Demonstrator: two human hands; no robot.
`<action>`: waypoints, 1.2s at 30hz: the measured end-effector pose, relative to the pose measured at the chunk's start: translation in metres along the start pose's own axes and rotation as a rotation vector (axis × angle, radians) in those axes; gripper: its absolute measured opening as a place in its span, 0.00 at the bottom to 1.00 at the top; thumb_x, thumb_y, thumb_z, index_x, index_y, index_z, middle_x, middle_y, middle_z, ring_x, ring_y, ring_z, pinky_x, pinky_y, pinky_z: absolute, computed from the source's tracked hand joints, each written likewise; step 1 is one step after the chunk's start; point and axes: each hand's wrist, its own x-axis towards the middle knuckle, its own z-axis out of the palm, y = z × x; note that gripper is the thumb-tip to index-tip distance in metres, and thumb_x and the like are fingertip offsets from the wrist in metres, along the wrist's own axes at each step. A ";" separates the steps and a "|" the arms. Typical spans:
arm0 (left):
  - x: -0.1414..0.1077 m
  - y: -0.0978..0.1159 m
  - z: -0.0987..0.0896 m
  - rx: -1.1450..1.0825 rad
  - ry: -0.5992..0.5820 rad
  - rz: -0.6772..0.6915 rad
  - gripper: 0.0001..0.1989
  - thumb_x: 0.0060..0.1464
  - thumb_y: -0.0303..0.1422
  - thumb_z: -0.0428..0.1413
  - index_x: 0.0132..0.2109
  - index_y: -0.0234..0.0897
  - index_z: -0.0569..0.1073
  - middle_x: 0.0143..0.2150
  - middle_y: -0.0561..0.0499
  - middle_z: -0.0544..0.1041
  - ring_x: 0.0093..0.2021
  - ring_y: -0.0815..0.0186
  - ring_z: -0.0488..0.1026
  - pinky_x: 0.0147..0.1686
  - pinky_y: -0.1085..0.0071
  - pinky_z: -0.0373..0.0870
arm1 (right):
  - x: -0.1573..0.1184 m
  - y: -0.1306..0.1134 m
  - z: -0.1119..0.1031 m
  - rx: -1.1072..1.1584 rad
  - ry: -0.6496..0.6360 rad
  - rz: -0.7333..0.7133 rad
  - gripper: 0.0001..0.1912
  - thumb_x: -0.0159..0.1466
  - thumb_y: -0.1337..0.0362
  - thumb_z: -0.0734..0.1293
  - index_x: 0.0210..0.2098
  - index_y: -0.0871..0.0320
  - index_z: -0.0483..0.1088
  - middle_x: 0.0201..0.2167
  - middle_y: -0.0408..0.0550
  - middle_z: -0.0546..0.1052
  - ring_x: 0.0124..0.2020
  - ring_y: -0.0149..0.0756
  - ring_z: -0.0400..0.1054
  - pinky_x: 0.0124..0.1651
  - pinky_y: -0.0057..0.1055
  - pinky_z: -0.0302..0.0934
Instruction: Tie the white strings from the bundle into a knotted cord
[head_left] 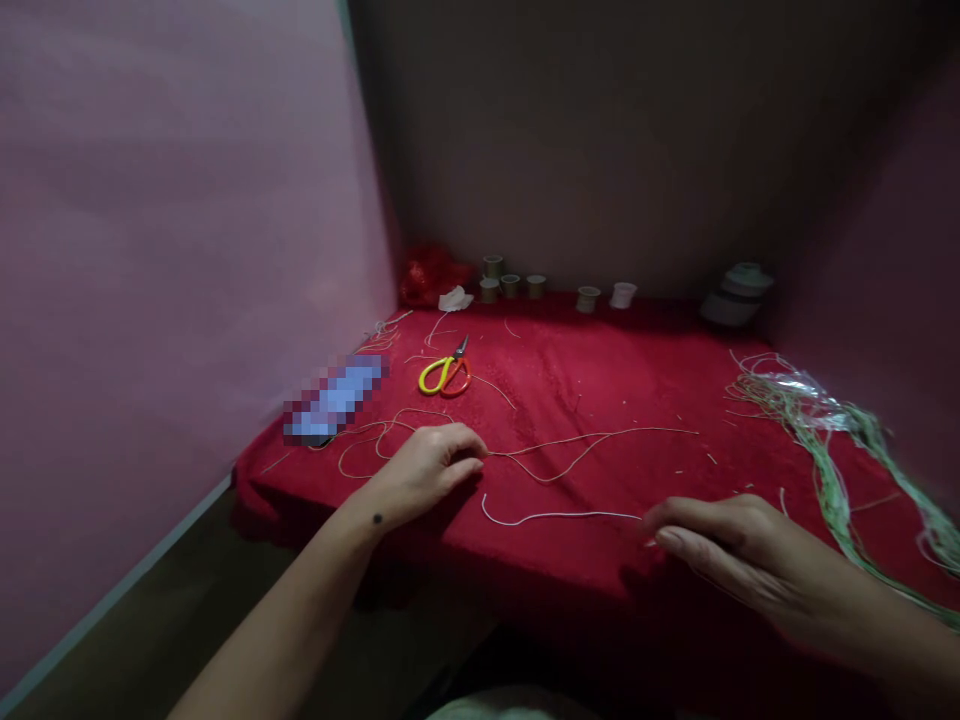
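Observation:
My left hand [442,462] is closed in a pinch on a tan cord [555,443], whose strands fan out to the right over the red cloth. More of that cord loops loosely to the left of the hand. Nearer the table's front edge, my right hand [712,545] pinches one end of a white cord [559,516]. This white cord stretches left in a shallow wave and curls up at its free tip. A pair of scissors [446,373] with one yellow and one red handle lies beyond my left hand, blades pointing away.
Several thread spools [535,287] stand along the back edge, beside a red plastic bag [433,275]. A blurred blue item [337,398] lies at left. Bundles of green cord [829,475] lie at right, and a pale container [739,293] stands behind. Walls flank the red-covered table [637,370].

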 end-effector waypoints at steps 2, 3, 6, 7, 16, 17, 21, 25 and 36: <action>0.008 0.006 0.007 0.023 -0.033 0.048 0.06 0.54 0.31 0.51 0.36 0.37 0.73 0.34 0.51 0.73 0.34 0.68 0.69 0.36 0.73 0.65 | 0.003 -0.005 -0.002 0.019 -0.096 0.008 0.16 0.63 0.55 0.56 0.32 0.54 0.72 0.23 0.44 0.72 0.22 0.28 0.64 0.26 0.23 0.59; 0.012 0.008 0.010 0.032 -0.045 0.072 0.06 0.55 0.31 0.51 0.36 0.37 0.73 0.34 0.51 0.72 0.34 0.69 0.69 0.35 0.73 0.64 | 0.005 -0.007 -0.003 0.027 -0.122 0.019 0.17 0.64 0.55 0.55 0.33 0.55 0.72 0.24 0.44 0.72 0.23 0.28 0.64 0.27 0.23 0.58; 0.023 0.015 0.016 0.059 -0.062 0.151 0.06 0.55 0.31 0.51 0.36 0.36 0.72 0.34 0.50 0.70 0.35 0.68 0.67 0.36 0.73 0.64 | 0.008 -0.010 -0.005 0.036 -0.141 0.051 0.17 0.65 0.56 0.53 0.35 0.55 0.71 0.26 0.44 0.72 0.26 0.28 0.64 0.30 0.23 0.58; 0.026 0.017 0.018 0.076 -0.064 0.182 0.06 0.55 0.32 0.51 0.36 0.36 0.72 0.35 0.50 0.69 0.36 0.68 0.66 0.36 0.73 0.63 | 0.009 -0.011 -0.004 0.038 -0.148 0.056 0.17 0.66 0.56 0.53 0.36 0.55 0.71 0.27 0.44 0.72 0.26 0.28 0.64 0.30 0.23 0.57; 0.037 0.025 0.052 0.325 -0.053 0.271 0.06 0.57 0.27 0.46 0.33 0.35 0.66 0.36 0.48 0.68 0.36 0.64 0.62 0.40 0.66 0.61 | 0.015 -0.007 0.007 0.032 -0.074 0.027 0.16 0.64 0.55 0.57 0.48 0.52 0.66 0.25 0.42 0.72 0.24 0.27 0.64 0.27 0.23 0.56; 0.037 0.028 0.053 0.325 -0.048 0.274 0.06 0.57 0.28 0.45 0.34 0.35 0.66 0.36 0.47 0.68 0.37 0.64 0.62 0.41 0.66 0.61 | 0.019 -0.006 0.008 0.021 -0.062 0.016 0.18 0.64 0.55 0.57 0.50 0.52 0.64 0.23 0.42 0.72 0.23 0.27 0.63 0.26 0.23 0.55; 0.038 0.033 0.046 0.236 -0.036 0.309 0.07 0.58 0.29 0.45 0.35 0.35 0.67 0.36 0.47 0.69 0.37 0.65 0.64 0.40 0.66 0.62 | 0.037 -0.006 0.018 -0.047 -0.049 -0.018 0.22 0.63 0.55 0.57 0.54 0.53 0.61 0.22 0.43 0.72 0.23 0.29 0.63 0.26 0.23 0.54; 0.046 0.023 0.027 0.110 0.034 0.237 0.05 0.56 0.28 0.48 0.35 0.35 0.69 0.35 0.49 0.70 0.37 0.66 0.66 0.39 0.68 0.63 | 0.048 -0.008 0.025 -0.154 -0.006 -0.049 0.17 0.63 0.59 0.57 0.49 0.56 0.67 0.25 0.47 0.73 0.24 0.30 0.65 0.28 0.24 0.54; 0.069 0.008 0.046 0.351 -0.074 0.196 0.07 0.54 0.29 0.47 0.30 0.35 0.66 0.32 0.47 0.69 0.33 0.64 0.65 0.35 0.66 0.62 | 0.025 0.008 -0.001 -0.203 0.044 -0.059 0.15 0.63 0.57 0.58 0.30 0.57 0.73 0.36 0.49 0.73 0.31 0.31 0.67 0.36 0.27 0.59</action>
